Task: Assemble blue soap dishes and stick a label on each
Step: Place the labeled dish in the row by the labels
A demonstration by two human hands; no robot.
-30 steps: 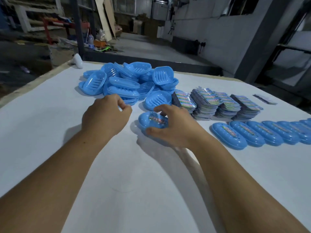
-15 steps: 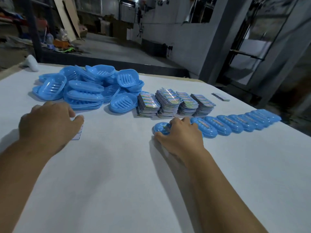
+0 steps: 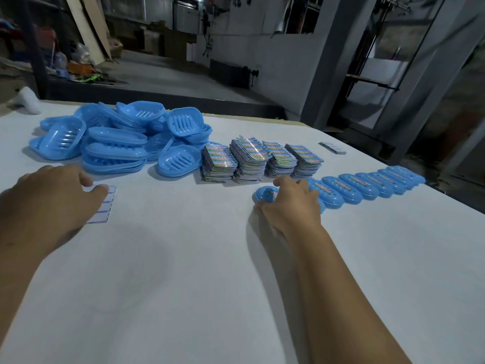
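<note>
My right hand (image 3: pixel 290 203) grips a labelled blue soap dish (image 3: pixel 265 194) on the white table, at the left end of a row of labelled dishes (image 3: pixel 367 186) that runs to the right. My left hand (image 3: pixel 49 203) lies with curled fingers on a white sheet of small labels (image 3: pixel 105 206) at the left; whether it pinches the sheet is hidden. A heap of loose blue dish parts (image 3: pixel 118 143) sits behind it. Several stacks of colourful label cards (image 3: pixel 259 160) stand between the heap and the row.
The white table (image 3: pixel 183 271) ends at its far edge near a dark step. A small flat strip of labels (image 3: pixel 332 148) lies at the far right. A white object (image 3: pixel 27 99) sits at the far left corner.
My right hand carried the labelled dish from the table's middle to the left end of the row. My left hand came down on the white label sheet. The view swung right.
</note>
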